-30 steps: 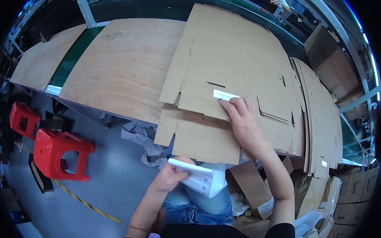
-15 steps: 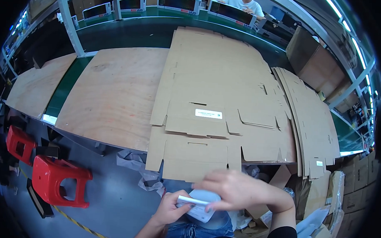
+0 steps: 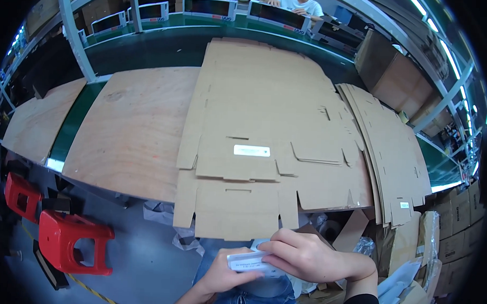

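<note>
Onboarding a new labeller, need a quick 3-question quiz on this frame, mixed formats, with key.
1. True or false: a white label is stuck on the flat cardboard box blank.
2. Multiple choice: what do the left hand and right hand hold between them? A) a tape gun B) a stack of white labels C) a red stool
3. Fill in: the second pile of cardboard blanks lies to the ____ of the top blank.

Key: 1 true; 2 B, both hands are on it, low in the picture, below the near edge of the wooden worktop; 3 right.
</note>
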Available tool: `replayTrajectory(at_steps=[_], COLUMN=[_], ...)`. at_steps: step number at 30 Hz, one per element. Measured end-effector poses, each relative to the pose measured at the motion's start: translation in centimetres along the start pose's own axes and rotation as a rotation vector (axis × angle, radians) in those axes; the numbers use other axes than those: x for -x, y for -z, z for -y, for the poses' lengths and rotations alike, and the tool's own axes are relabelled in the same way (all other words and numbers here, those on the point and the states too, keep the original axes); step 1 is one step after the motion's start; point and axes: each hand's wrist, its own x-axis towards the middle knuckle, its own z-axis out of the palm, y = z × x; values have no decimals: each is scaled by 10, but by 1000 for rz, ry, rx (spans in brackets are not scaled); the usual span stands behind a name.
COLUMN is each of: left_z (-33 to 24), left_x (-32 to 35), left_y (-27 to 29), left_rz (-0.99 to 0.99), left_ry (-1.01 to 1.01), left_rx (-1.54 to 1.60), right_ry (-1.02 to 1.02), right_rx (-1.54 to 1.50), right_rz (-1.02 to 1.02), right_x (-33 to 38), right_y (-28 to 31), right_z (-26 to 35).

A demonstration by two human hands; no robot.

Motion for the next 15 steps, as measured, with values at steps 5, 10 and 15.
replayTrajectory(at_steps=[5, 10, 15], left_z=[7, 14, 4], left_x=[7, 3, 2], left_y=[-11, -13, -6], left_rz=[-138, -169, -22], left_ry=[35, 35, 130], left_rx=[122, 86, -85], right_ry=[-118, -117, -258], right_rx=[-68, -68, -117], right_rz=[-25, -85, -209], right_x=[6, 16, 22], right_y=[3, -2, -5], right_z=[0, -13, -7])
